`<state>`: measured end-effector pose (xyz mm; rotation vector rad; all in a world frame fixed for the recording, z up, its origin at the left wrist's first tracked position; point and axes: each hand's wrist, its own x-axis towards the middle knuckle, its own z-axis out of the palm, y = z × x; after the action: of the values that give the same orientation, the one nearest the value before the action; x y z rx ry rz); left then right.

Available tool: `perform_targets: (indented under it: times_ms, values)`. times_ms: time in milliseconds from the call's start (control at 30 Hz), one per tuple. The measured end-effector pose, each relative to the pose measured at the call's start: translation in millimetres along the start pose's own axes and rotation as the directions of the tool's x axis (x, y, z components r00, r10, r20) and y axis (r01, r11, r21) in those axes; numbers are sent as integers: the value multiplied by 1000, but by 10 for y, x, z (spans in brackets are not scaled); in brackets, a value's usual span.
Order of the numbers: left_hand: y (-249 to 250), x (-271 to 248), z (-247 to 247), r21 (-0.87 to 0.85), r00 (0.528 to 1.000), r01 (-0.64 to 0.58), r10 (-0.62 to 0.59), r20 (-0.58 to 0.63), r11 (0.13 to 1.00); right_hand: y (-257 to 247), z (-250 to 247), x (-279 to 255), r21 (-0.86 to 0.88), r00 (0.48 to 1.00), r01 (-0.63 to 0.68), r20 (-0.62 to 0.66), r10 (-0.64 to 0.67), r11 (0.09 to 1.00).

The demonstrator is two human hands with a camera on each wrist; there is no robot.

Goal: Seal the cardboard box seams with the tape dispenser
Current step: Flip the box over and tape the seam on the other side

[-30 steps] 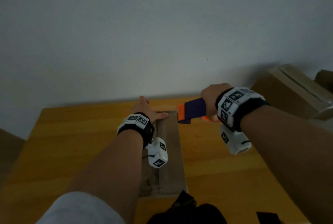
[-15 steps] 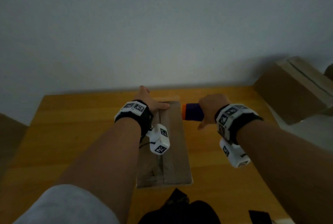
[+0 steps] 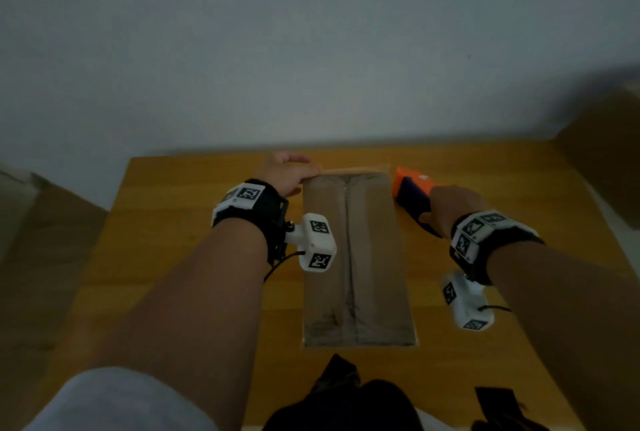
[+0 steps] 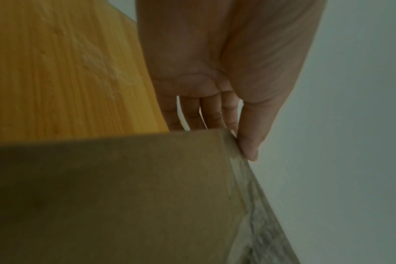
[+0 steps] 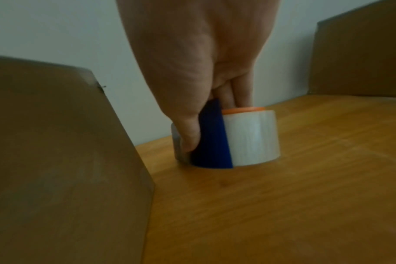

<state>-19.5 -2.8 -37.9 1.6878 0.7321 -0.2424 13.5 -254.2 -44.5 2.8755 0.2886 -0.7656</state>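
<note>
A long cardboard box (image 3: 374, 257) lies on the wooden table (image 3: 173, 240), with tape along its centre seam. My left hand (image 3: 287, 176) holds its far left corner. In the left wrist view the fingers (image 4: 211, 112) go behind the box (image 4: 124, 196) and the thumb lies on its top edge. To the right of the box, my right hand (image 3: 450, 203) grips the orange and purple tape dispenser (image 3: 410, 188). The dispenser (image 5: 215, 141), with its clear tape roll (image 5: 253, 137), rests on the table (image 5: 283, 196), thumb on its blue side and fingers on top.
A second cardboard box (image 3: 609, 167) stands at the table's far right, also seen as box (image 5: 362, 53). Dark cloth (image 3: 346, 399) and a black item (image 3: 498, 403) lie at the near edge. A grey wall (image 3: 311, 49) runs behind the table.
My right hand has carried the dispenser from over the box's far end down onto the table at its right. My left hand slid from the box top to its far left corner.
</note>
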Motion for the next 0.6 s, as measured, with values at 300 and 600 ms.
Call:
perform_targets:
  times_ms: [300,600]
  values:
    - [-12,21,98,-5,999,-31,30,-27,1000,-113,-6,-43,168,996,56,54,-66,984]
    - [59,-12,57,37,989,-140,142,-34,989,-6,-47,91,101,997,-31,-62,37,994]
